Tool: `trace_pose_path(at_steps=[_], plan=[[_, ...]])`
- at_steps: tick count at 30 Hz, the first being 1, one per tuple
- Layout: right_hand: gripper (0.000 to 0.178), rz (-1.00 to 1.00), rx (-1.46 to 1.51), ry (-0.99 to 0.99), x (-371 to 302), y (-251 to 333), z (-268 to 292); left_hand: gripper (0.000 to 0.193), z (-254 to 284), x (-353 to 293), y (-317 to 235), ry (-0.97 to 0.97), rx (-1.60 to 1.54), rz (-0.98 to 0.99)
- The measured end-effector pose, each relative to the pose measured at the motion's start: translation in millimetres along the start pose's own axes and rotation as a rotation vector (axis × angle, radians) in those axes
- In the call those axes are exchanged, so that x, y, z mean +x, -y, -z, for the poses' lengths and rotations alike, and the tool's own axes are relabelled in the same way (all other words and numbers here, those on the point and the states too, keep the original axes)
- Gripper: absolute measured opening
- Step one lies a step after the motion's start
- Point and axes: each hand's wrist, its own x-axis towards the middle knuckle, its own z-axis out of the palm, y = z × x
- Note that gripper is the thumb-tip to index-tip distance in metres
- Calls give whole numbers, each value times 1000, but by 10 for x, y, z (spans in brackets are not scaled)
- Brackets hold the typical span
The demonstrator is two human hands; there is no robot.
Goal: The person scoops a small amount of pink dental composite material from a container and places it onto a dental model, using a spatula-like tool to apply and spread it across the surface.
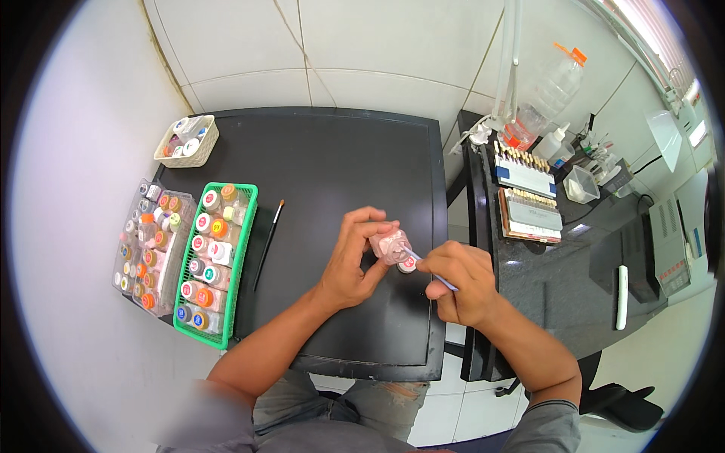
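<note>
My left hand (352,258) is closed around a small clear jar (387,244) of pinkish powder. The jar is tilted, its open mouth facing my right hand (462,285). Between the fingers of that hand is a thin pale-lavender stick (447,284), with its tip at the jar's mouth; whether it touches the powder is too small to tell. A round cap (407,265) with a red-and-white top lies on the black table (325,158), just below the jar. Left of my left forearm rests a slim black paintbrush (267,248) with an orange-brown tip.
A green basket (241,257) of capped jars stands at left, beside a clear tray (183,220) of more jars. Behind them is a cream basket (190,160). On the right-hand desk are tooth-shade guides (529,179), a clear container (581,186) and a white stick-shaped device (622,298).
</note>
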Motion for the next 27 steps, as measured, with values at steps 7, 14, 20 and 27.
trace_pose_path(at_steps=[7, 14, 20, 27], plan=[[34, 119, -1, 26, 10, 103, -8, 56, 39, 66, -82, -63, 78, -115], [35, 103, -66, -30, 9, 101, -32, 54, 0, 18, -30, -43, -30, -10], [32, 22, -193, -1, 41, 120, -46, 54, 5, 32, -107, 22, 32, 29], [25, -96, -67, -23, -11, 118, -80, 56, -11, 15, -70, 21, -5, 31]])
